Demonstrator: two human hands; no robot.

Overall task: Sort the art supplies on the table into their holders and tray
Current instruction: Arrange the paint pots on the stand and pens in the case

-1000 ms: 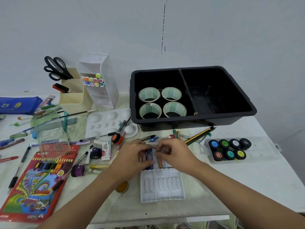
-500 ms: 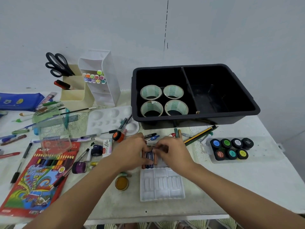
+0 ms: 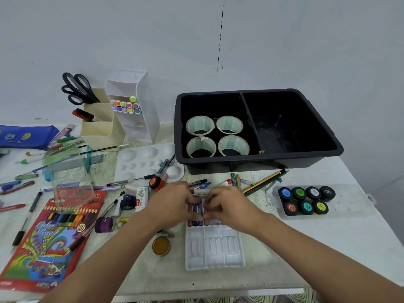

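A white moulded crayon tray (image 3: pixel 214 248) lies near the table's front edge. Several crayons (image 3: pixel 196 212) in dark blue, red and orange sit side by side in its far row. My left hand (image 3: pixel 175 206) curls its fingers over the left side of that row. My right hand (image 3: pixel 229 207) pinches a crayon at the row's right end; its fingers hide most of it. The near row of slots is bare. Farther back stand a black two-part bin (image 3: pixel 262 158), a white marker holder (image 3: pixel 140 119) and a beige holder (image 3: pixel 102 132) with scissors (image 3: pixel 76 88).
Tape rolls (image 3: pixel 200 125) fill the bin's left part. Paint pots (image 3: pixel 306 200) sit at right, loose pencils (image 3: pixel 262 182) behind my hands. A coloured-pencil box (image 3: pixel 48 237), clear plastic box (image 3: pixel 70 178), palette (image 3: pixel 140 162), small yellow pot (image 3: pixel 161 246) and scattered pens lie at left.
The orange-brown crayon held upright by my right hand a second ago now lies in the tray's far row. Both hands have closed in over the crayons.
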